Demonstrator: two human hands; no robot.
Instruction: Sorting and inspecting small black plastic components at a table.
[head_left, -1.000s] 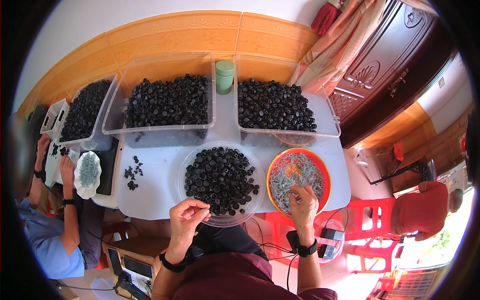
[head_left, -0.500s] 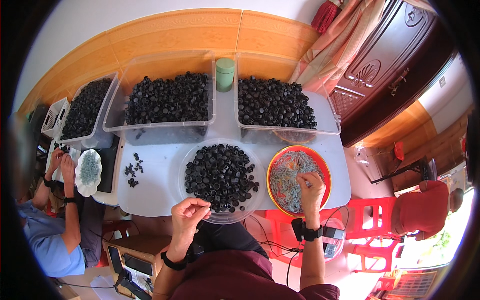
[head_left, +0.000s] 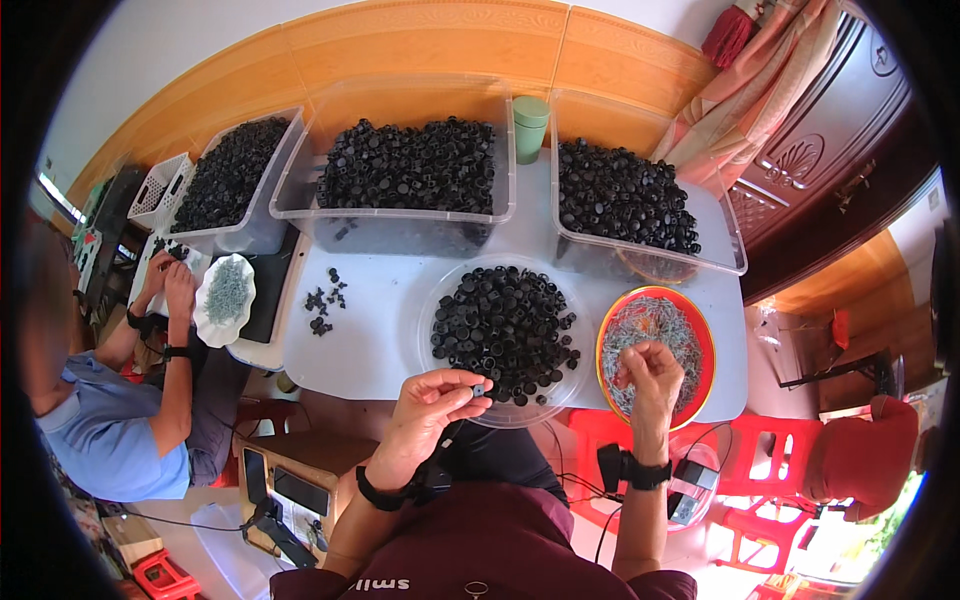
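Observation:
My left hand (head_left: 428,418) is closed, pinching a small black plastic cap (head_left: 479,391) between thumb and forefinger. It hovers at the near rim of a round clear tray (head_left: 428,352) heaped with loose black caps (head_left: 500,325). My right hand (head_left: 652,380) is above a red bowl with a yellow rim (head_left: 708,352). Its fingers are bunched together in a pinch; what they hold, if anything, is too small to make out. Thin silvery metal pieces, like screws or pins (head_left: 645,322), fill the bowl.
Clear bins (head_left: 395,215) of black parts line the table's back, with a green canister (head_left: 530,128) between two. A few black pieces (head_left: 320,312) lie left of the tray. On the left, a co-worker in blue (head_left: 125,420) handles parts beside a white scalloped dish (head_left: 222,335).
The whole view has swung, so everything sits farther right. A black cap now shows clearly in my left fingertips. My right hand stays over the bowl, its fingers curled tighter.

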